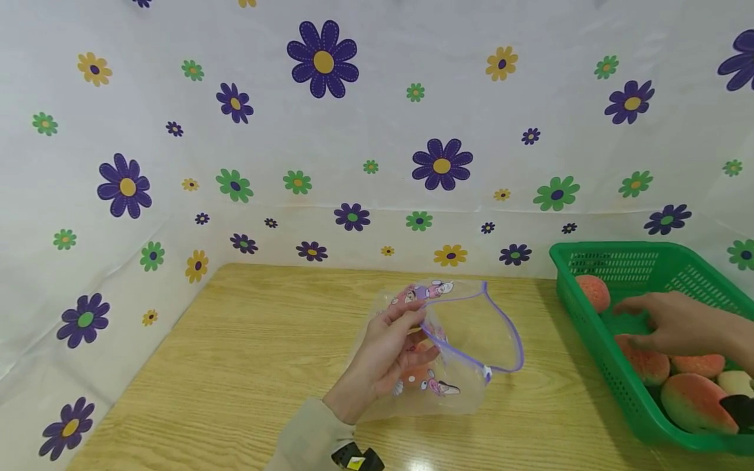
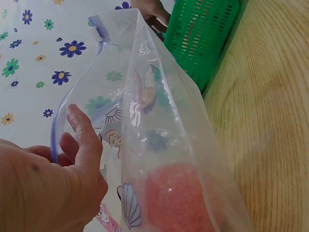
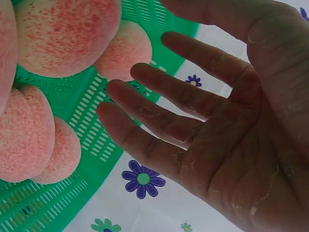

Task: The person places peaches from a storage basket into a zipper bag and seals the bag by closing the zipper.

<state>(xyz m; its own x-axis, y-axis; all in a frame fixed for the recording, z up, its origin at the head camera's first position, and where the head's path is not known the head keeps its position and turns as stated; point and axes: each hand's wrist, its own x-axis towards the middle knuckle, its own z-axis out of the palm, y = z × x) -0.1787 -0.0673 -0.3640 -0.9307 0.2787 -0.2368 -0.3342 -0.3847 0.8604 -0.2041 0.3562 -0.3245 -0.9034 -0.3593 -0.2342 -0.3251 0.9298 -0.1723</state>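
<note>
My left hand pinches the purple-edged rim of a clear plastic zip bag printed with cartoon figures and shells. The bag's mouth gapes toward the right, a white slider at its near corner. Through the plastic a reddish peach shows low in the bag, in the left wrist view. Over the green basket hovers my right hand, fingers spread and nothing held. Beneath and around it lie several peaches, with another peach at the basket's far left corner.
The perforated basket stands at the right of the wood-grain table. A white flower-printed sheet hangs behind the table and along its left side. Among the peaches at the basket's right sits a pale yellowish fruit.
</note>
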